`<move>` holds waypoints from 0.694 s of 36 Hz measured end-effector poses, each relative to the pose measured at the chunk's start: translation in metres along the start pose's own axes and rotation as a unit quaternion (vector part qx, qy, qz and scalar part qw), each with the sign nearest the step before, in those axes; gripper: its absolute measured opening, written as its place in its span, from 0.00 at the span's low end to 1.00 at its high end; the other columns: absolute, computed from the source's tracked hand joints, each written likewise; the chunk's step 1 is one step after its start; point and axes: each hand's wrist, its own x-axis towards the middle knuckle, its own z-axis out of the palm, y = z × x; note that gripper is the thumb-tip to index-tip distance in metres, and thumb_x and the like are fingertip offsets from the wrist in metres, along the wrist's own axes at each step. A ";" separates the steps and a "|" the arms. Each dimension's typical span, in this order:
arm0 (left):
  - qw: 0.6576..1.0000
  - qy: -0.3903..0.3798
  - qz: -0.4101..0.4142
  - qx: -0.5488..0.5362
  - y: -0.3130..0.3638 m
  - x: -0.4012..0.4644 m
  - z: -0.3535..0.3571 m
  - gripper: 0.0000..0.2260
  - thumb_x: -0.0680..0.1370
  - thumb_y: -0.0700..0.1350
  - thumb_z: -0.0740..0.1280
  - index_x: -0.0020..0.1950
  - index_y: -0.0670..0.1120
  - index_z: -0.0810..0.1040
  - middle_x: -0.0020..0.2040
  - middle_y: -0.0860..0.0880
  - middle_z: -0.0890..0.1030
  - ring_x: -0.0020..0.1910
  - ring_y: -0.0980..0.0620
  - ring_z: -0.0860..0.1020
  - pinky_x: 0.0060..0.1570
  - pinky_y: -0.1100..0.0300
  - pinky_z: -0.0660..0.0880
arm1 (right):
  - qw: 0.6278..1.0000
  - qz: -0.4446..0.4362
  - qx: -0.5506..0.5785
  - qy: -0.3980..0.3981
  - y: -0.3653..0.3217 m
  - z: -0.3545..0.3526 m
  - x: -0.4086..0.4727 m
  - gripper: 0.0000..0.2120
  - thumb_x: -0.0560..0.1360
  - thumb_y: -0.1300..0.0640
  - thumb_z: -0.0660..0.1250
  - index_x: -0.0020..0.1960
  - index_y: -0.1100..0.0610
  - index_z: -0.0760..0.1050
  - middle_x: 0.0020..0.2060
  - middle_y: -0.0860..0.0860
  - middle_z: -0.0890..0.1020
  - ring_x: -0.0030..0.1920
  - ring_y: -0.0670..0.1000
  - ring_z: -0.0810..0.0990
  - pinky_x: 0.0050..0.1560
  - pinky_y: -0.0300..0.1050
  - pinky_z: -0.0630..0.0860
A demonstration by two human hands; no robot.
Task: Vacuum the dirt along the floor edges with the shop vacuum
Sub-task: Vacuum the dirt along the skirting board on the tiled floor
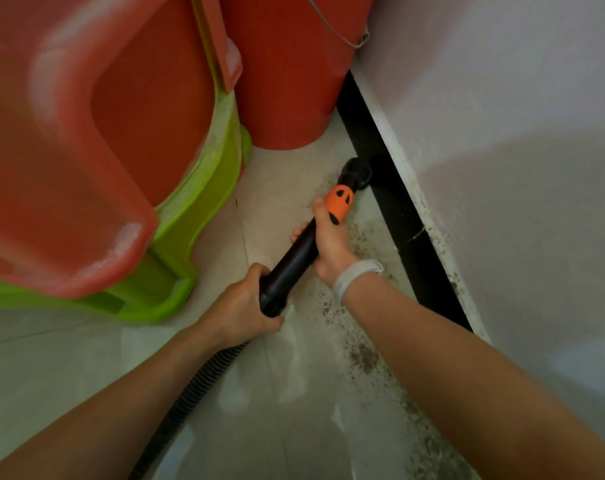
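where dirt [363, 355] speckles, smooth black tube [290, 261]

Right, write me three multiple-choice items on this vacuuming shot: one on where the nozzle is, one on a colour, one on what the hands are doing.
1. Where is the vacuum nozzle?
A. at the black baseboard
B. inside the red bucket
C. lifted against the wall

2. What colour is the collar behind the nozzle?
A. green
B. orange
C. white

3. What are the hands doing?
A. both grip the black tube
B. only the right hand holds it
C. both hang free

Answers:
1 A, the nozzle tip sits low where floor meets baseboard.
2 B, the collar is orange with black marks.
3 A, the left hand wraps the tube's rear end and the right hand grips it nearer the collar.
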 end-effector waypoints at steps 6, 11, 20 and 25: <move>1.000 -0.019 -0.001 0.001 0.000 -0.021 0.007 0.25 0.67 0.47 0.76 0.57 0.52 0.64 0.50 0.52 0.79 0.46 0.53 0.80 0.46 0.56 0.78 | 0.999 -0.016 0.021 0.020 0.013 -0.012 -0.025 0.14 0.78 0.47 0.65 0.49 0.60 0.71 0.31 0.53 0.74 0.27 0.50 0.77 0.35 0.45 0.80; 1.000 -0.001 -0.004 -0.005 0.003 -0.025 0.005 0.24 0.67 0.47 0.76 0.55 0.52 0.65 0.50 0.51 0.79 0.46 0.52 0.80 0.44 0.57 0.77 | 1.000 -0.009 -0.004 0.029 0.010 -0.006 -0.034 0.14 0.80 0.46 0.62 0.44 0.55 0.67 0.32 0.54 0.73 0.27 0.52 0.76 0.35 0.47 0.79; 0.998 0.059 -0.024 -0.024 0.018 0.000 -0.006 0.24 0.68 0.45 0.75 0.55 0.49 0.64 0.49 0.48 0.78 0.44 0.48 0.78 0.39 0.57 0.74 | 0.998 -0.014 -0.058 -0.022 -0.015 0.025 -0.007 0.18 0.80 0.43 0.60 0.44 0.59 0.68 0.32 0.54 0.73 0.28 0.51 0.75 0.32 0.46 0.77; 0.997 0.067 -0.021 0.012 0.025 0.014 -0.026 0.23 0.68 0.46 0.75 0.56 0.47 0.66 0.47 0.48 0.78 0.43 0.47 0.78 0.37 0.57 0.72 | 0.999 -0.005 -0.040 -0.025 -0.027 0.037 0.007 0.21 0.79 0.41 0.60 0.45 0.60 0.69 0.31 0.54 0.74 0.28 0.51 0.76 0.32 0.46 0.76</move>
